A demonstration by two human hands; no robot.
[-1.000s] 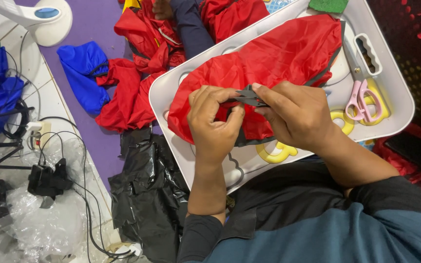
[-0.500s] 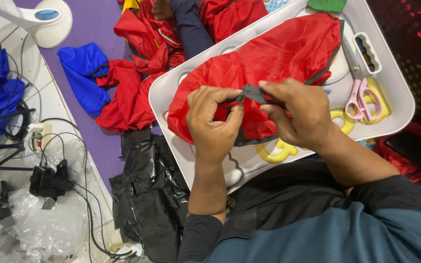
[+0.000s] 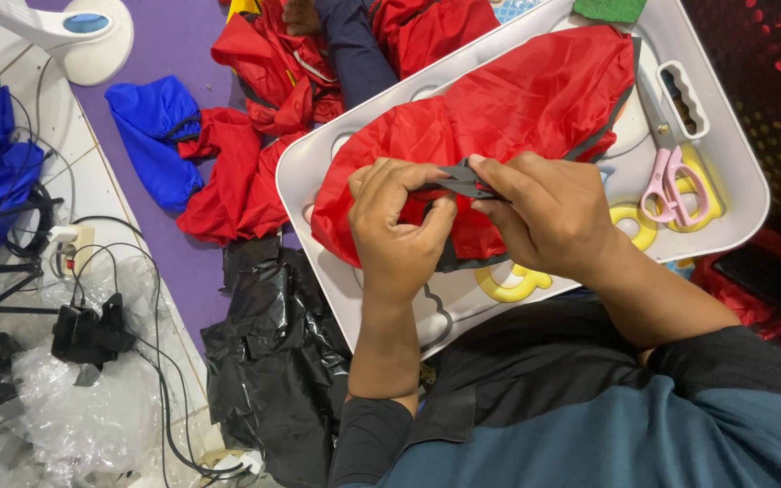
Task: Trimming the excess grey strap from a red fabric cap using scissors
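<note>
Two hands: both are meeting over the middle of a white tray, pinching the same dark strip.
Dark strip (image 3: 463,183): a narrow grey-black trim is running along the edge of a red fabric piece (image 3: 517,117), near the tray's centre.
Left hand (image 3: 399,230): its fingers are curling together, clamped on the strip's near end.
Right hand (image 3: 549,212): thumb and fingertips are closing tight on the strip's other end, touching the left hand's fingertips.
Red fabric piece: it is lying across the tray, covering most of its upper part and reaching close to the far rim.
White tray (image 3: 734,172): its right part is holding pink scissors (image 3: 671,185); yellow rings (image 3: 512,285) are sitting by the near rim.
Open room: bare tray surface is showing only beneath the hands, towards the near edge.
Left of the tray: red and blue cloth (image 3: 151,136) is piling on a purple mat, with black plastic sheeting (image 3: 273,361) just beside the tray's near corner.
Far left: cables and clear plastic are crowding the tiled floor.
</note>
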